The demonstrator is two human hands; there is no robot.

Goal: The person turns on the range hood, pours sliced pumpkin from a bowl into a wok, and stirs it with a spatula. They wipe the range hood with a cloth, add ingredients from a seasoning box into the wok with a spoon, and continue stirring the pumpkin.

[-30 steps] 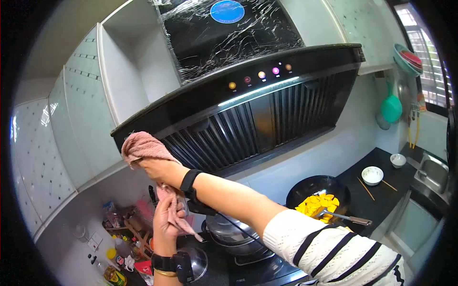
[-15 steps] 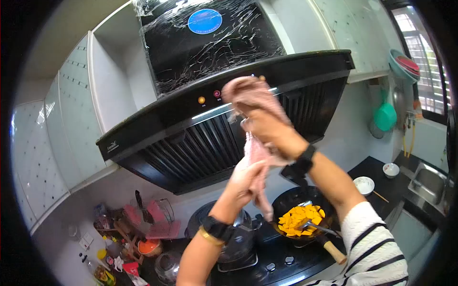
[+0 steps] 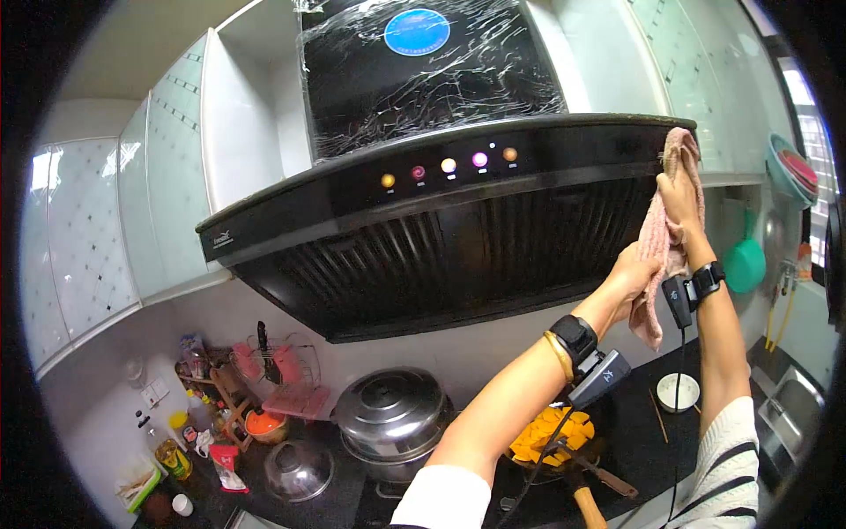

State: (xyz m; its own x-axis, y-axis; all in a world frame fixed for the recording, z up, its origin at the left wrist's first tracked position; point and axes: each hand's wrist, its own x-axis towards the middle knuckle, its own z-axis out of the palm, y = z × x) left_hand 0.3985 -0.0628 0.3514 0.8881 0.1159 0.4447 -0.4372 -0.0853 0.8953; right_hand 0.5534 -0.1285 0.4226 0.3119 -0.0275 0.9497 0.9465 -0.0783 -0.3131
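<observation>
The pink, ribbed, crumpled cloth [image 3: 655, 231] is hanging from the clenched fingers of the right hand [image 3: 679, 201] and left hand [image 3: 633, 275], its top touching the hood [image 3: 458, 185] above them.

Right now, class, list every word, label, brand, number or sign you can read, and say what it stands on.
"Frestec", as best it reads: range hood
"左", apparently: left wrist box
"右", apparently: right wrist box
Too small or blurred to read: blue sticker, marks under the hood buttons, oil bottle, red packet
</observation>
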